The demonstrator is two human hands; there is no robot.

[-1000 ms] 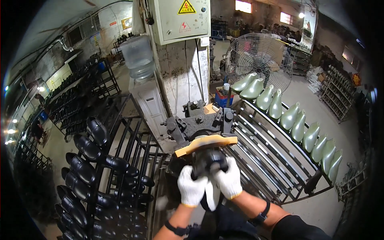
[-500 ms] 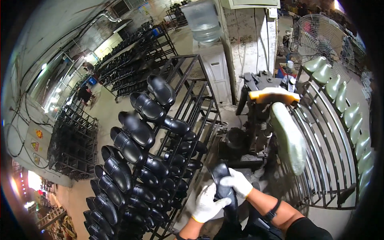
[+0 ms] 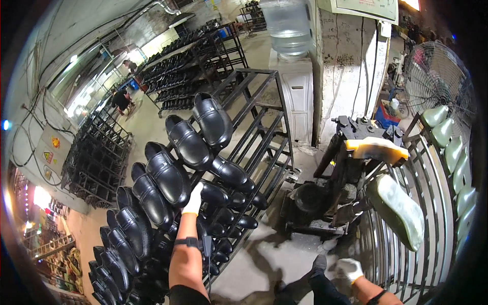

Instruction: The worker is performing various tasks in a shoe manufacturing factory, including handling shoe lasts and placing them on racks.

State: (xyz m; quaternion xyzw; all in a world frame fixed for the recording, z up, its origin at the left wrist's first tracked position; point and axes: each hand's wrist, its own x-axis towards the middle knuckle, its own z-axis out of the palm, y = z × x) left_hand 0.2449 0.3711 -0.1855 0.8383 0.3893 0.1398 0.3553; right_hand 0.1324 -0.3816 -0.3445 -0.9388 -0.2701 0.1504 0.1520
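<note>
My left hand (image 3: 193, 199), in a white glove, reaches into a rack of glossy black shoes. It touches or nearly touches the toe of a black loafer (image 3: 168, 174); its fingers are partly hidden among the shoes, so its grip cannot be made out. Low on the right, my right hand (image 3: 349, 270), also gloved in white, hangs loosely with its fingers slightly apart and nothing visible in it. A pale green shoe last (image 3: 395, 211) sticks out at a slant from a dark metal machine (image 3: 351, 168), below a yellow-orange pad (image 3: 377, 149).
The black metal rack (image 3: 277, 122) stands slanted ahead of me. To the right is a curved barred rack (image 3: 401, 264) bearing several green lasts (image 3: 454, 147). Behind are a water dispenser (image 3: 297, 101), a pillar (image 3: 345, 76) and a large fan (image 3: 437, 76).
The black shoe held between both hands is out of them. My left hand has moved left and up to the shoe rack, my right hand right and down. The view has shifted.
</note>
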